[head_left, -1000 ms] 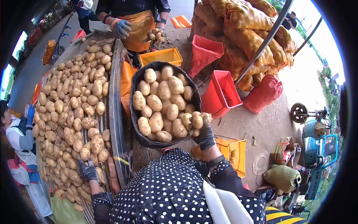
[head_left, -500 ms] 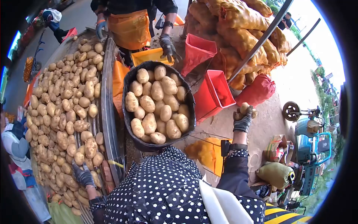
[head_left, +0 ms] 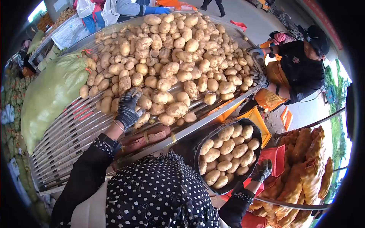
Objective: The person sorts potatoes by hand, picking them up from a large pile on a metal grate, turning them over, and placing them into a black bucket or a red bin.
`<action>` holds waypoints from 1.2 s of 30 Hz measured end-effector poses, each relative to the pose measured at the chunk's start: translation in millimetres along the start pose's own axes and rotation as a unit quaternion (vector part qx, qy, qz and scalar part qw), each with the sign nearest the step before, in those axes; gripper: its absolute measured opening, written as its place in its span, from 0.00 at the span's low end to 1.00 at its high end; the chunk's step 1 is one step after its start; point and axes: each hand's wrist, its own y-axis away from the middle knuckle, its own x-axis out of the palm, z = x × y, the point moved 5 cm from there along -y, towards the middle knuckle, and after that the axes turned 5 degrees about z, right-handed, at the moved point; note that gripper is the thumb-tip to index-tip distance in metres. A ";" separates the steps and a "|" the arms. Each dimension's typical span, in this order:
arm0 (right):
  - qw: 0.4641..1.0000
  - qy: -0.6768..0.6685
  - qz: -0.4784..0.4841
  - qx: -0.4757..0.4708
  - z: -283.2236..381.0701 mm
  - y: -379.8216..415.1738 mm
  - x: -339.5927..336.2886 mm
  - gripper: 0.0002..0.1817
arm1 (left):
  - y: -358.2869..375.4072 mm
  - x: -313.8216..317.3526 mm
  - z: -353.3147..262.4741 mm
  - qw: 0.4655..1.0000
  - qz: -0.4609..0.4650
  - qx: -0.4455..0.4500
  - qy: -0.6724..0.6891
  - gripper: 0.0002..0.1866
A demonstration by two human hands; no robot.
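My left hand (head_left: 128, 108), in a dark grey glove, reaches onto the slatted sorting table (head_left: 62, 133). Its fingers are apart and rest against potatoes (head_left: 124, 84) at the near edge of the pile. My right hand (head_left: 263, 170), gloved too, is beside the rim of a black bucket (head_left: 197, 152), over the red bins (head_left: 274, 155). Its fingers look loosely apart, and no potato shows in them. Large, cleaner potatoes (head_left: 227, 146) fill the bucket, which stands against the table's metal edge.
Across the table's right end, a co-worker (head_left: 304, 70) has both gloved hands by the potatoes. A blue-gloved hand (head_left: 162, 10) shows at the far side. A full green sack (head_left: 53, 98) lies at left; stacked orange mesh sacks (head_left: 304, 167) stand at right. A yellow bin (head_left: 257, 121) adjoins the bucket.
My view has swung left toward the table. My right hand, which held small potatoes out at the right, is now by the bucket and red bins without visible potatoes. My left hand stays among the potatoes.
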 end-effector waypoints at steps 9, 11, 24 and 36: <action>0.641 0.350 0.528 -0.433 32.8 249.0 359.1 0.26 | 45.2 -1.8 58.9 0.994 0.069 -0.077 -0.044 0.50; 0.561 0.408 0.560 -0.452 13.2 274.3 385.6 0.34 | 45.6 1.0 60.0 0.995 0.057 -0.068 -0.054 0.52; 0.446 0.442 0.619 -0.471 30.3 270.5 496.9 0.21 | 40.8 6.2 59.3 0.996 0.013 -0.086 0.011 0.45; 0.308 0.471 0.596 -0.572 17.0 297.9 606.2 0.26 | 42.5 8.4 60.1 0.996 -0.001 -0.090 -0.002 0.39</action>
